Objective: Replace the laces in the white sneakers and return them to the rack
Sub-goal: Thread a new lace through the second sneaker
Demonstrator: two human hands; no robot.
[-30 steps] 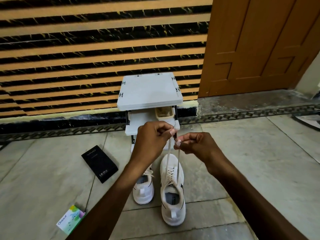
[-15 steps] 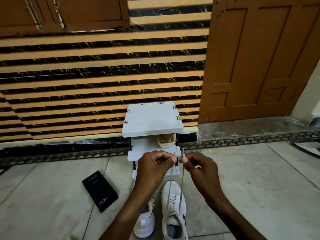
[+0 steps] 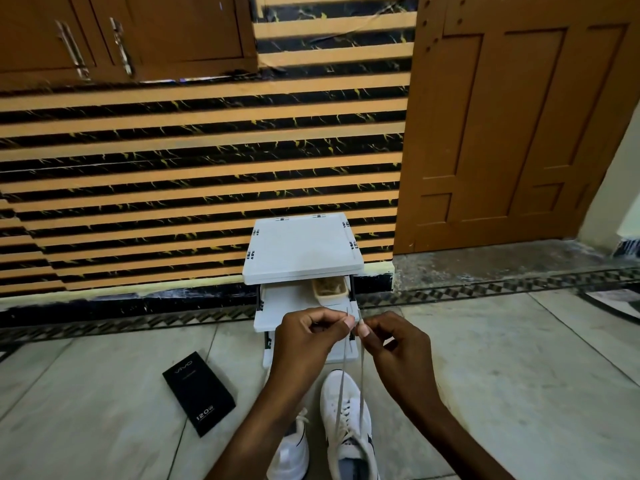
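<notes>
Two white sneakers stand on the floor, toes toward the white shoe rack (image 3: 302, 250). The right sneaker (image 3: 341, 393) carries a white lace (image 3: 361, 382) whose two ends run up taut from its eyelets. My left hand (image 3: 306, 344) pinches one lace end and my right hand (image 3: 394, 348) pinches the other, fingertips close together just in front of the rack. The left sneaker (image 3: 294, 452) is partly hidden under my left forearm.
A black phone box (image 3: 199, 393) lies on the tiled floor to the left of the shoes. A small beige container (image 3: 329, 289) sits on the rack's second shelf. Behind the rack is a striped wall; a wooden door (image 3: 512, 126) stands at the right.
The view has tilted upward, so the shoes sit lower in the frame. Both hands have kept hold of the lace ends, pulled up and close together.
</notes>
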